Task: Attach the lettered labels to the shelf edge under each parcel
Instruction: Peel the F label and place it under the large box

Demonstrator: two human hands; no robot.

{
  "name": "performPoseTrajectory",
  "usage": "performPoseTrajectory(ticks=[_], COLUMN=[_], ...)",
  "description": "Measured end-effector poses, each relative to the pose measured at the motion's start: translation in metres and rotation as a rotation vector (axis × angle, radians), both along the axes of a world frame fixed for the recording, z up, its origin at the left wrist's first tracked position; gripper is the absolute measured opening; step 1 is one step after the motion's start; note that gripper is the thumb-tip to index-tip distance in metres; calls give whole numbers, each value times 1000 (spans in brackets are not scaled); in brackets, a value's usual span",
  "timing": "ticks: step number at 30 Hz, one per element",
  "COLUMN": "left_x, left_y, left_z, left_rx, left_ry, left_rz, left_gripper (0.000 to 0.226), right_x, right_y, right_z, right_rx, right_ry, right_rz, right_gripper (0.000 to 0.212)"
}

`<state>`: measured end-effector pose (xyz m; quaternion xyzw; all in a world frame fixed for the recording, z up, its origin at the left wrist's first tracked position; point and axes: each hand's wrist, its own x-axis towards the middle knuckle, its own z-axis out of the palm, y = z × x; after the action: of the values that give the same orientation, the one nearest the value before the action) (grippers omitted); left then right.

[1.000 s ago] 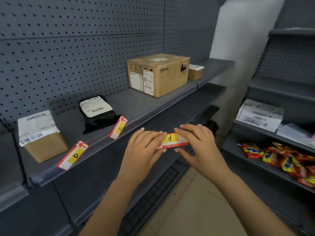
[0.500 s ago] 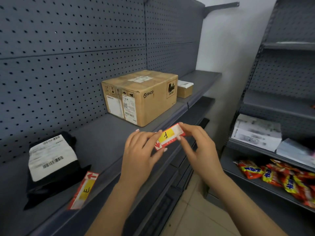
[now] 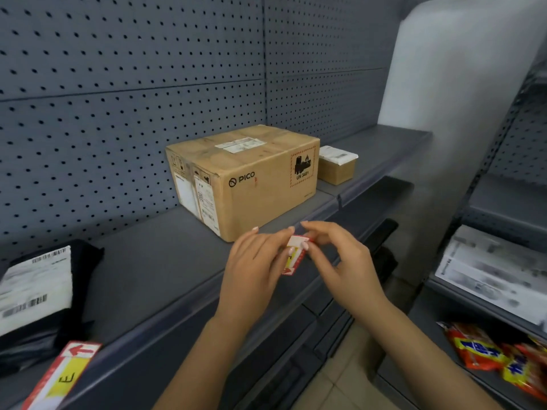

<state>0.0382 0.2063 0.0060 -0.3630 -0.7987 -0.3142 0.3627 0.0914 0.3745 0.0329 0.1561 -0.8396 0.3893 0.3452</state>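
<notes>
**Label in both hands, in front of the box**

I hold the label (image 3: 294,257) between both hands, in the air in front of the shelf edge (image 3: 183,306) and at 6 o'clock from the box (image 3: 251,179). It stands nearly upright. My left hand (image 3: 254,264) is curled round its long side, with one fingertip (image 3: 305,246) pressed on the face. My right hand (image 3: 340,261) pinches the top end from 3 o'clock. That end shows white; I cannot tell whether it is the back of the label or a liner coming off. The letter is hidden by my fingers.

I judge it to be thin card or film: almost weightless, a little springy, easy to crease and probably tacky on one side. It is best held by the short ends or the long edges, with my fingertips off any glue, so the face stays flat when I press it on.

The edge under the box is bare. Far off at 8 o'clock the E label (image 3: 65,377) already sits on the edge below the black parcel (image 3: 38,291). A small box (image 3: 337,170) waits at 3 o'clock from the big one.
</notes>
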Motion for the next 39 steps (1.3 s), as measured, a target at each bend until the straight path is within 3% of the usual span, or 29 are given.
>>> performPoseTrajectory(ticks=[8,15,21,27,31,34,39], left_x=[9,21,15,-2,-22,-35,-49], left_y=[65,86,73,60,58,52,42], left_z=[5,6,-4,-7,-4,2,5], left_rx=[110,207,116,131,203,223,248], left_ry=[-21,-174,-171,-231,-251,-257,-246], left_rz=[87,187,180,123,110,115,122], left_gripper=[30,31,46,30,28,28,30], right_x=[-15,-25,-42,-61,-78,-92,-112], right_y=[58,91,84,74,76,79,70], right_z=[-7,-1,-7,-15,-13,-15,-15], right_rx=[-230,-215,-109,-31,25,181,348], right_ry=[-148,-150,-78,-33,-71,-97,-16], right_rz=[180,299,362,385,356,285,215], right_gripper=[40,35,25,20,28,40,51])
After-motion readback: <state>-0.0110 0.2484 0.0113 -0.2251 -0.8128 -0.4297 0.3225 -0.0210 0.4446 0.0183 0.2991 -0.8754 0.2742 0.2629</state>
